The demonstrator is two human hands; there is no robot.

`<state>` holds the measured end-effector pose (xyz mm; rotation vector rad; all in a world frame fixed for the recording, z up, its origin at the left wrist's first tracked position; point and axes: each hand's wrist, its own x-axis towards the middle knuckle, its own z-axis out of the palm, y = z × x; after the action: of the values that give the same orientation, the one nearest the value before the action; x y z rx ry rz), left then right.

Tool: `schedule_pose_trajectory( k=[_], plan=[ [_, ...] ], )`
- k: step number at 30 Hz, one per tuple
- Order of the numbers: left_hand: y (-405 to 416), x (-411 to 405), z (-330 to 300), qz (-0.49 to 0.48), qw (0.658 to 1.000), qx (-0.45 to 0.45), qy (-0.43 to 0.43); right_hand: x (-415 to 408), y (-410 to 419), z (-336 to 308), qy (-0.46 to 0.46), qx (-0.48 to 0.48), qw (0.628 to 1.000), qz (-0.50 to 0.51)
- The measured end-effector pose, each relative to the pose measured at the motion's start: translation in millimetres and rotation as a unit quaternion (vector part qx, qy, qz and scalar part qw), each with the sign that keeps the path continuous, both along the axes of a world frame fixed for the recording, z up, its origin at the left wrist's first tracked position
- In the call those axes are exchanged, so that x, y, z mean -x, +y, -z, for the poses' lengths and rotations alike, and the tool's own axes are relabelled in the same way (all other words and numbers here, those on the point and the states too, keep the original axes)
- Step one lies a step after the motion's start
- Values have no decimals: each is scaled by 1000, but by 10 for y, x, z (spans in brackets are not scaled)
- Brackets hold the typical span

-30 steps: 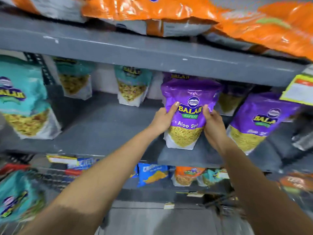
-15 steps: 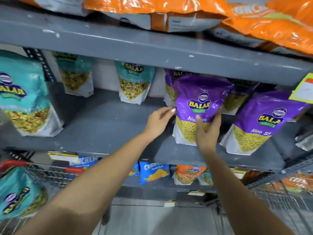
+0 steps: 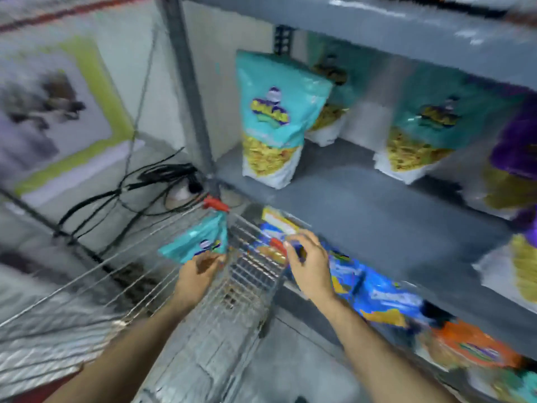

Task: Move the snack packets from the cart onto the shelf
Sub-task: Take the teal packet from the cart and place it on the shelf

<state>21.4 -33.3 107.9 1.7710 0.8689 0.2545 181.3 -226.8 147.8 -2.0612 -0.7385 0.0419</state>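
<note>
The view is blurred by motion. My left hand [image 3: 200,271] grips a teal snack packet [image 3: 196,242] by its lower edge, above the wire cart [image 3: 232,286]. My right hand [image 3: 308,263] hovers to the right of it, fingers loosely curled and apart, holding nothing. On the grey shelf [image 3: 363,205] stand teal packets [image 3: 276,120], one near the left post and more [image 3: 427,129] behind and to the right. Purple packets [image 3: 514,158] stand at the far right edge.
A grey upright post [image 3: 189,91] marks the shelf's left end. Black cables [image 3: 151,184] lie on the floor behind the cart. Blue and orange packets [image 3: 377,292] fill the lower shelf under my right forearm. A poster [image 3: 58,112] hangs on the left wall.
Both hands left the purple packet standing on the shelf and dropped to the cart. The view swung left and down. My left hand now holds a teal packet.
</note>
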Motion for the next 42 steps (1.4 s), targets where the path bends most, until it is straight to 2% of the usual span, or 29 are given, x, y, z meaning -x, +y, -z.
schedule_pose_trajectory(
  k=[2,4,6,8,11,13,17,20,24,30,34,37,42],
  plan=[
    [275,382,212,-54,996,5,72,63,404,245,53,76,994,-55],
    [491,687,424,-90,985,7,150,102,772,518,109,205,966,-113],
    [625,841,629,-117,977,21,176,117,1073,788,123,290,934,-170],
    [657,861,822,-144,973,73,163,115,1317,1029,136,304,920,-206],
    [648,706,1097,-137,975,139,108,26,1612,1301,208,291,913,-199],
    [706,513,1208,-137,978,145,52,-94,1789,1473,243,264,912,-198],
    [824,74,1286,-186,970,146,-58,-229,2012,1610,234,214,926,-206],
    [855,-84,1300,-214,961,143,-104,-183,2086,1589,252,173,929,-211],
    [937,-48,1203,-215,970,94,-64,-79,2070,1532,273,127,934,-194],
    [1025,269,455,-115,993,-5,6,93,1923,1087,287,59,934,-205],
    [927,421,-196,-67,997,-42,-2,223,1732,628,295,26,929,-221],
    [857,515,-593,-60,997,-36,-18,282,1588,259,303,-3,928,-219],
    [645,322,-1113,-18,997,-20,-77,254,1190,-318,247,-55,949,-187]
  ],
)
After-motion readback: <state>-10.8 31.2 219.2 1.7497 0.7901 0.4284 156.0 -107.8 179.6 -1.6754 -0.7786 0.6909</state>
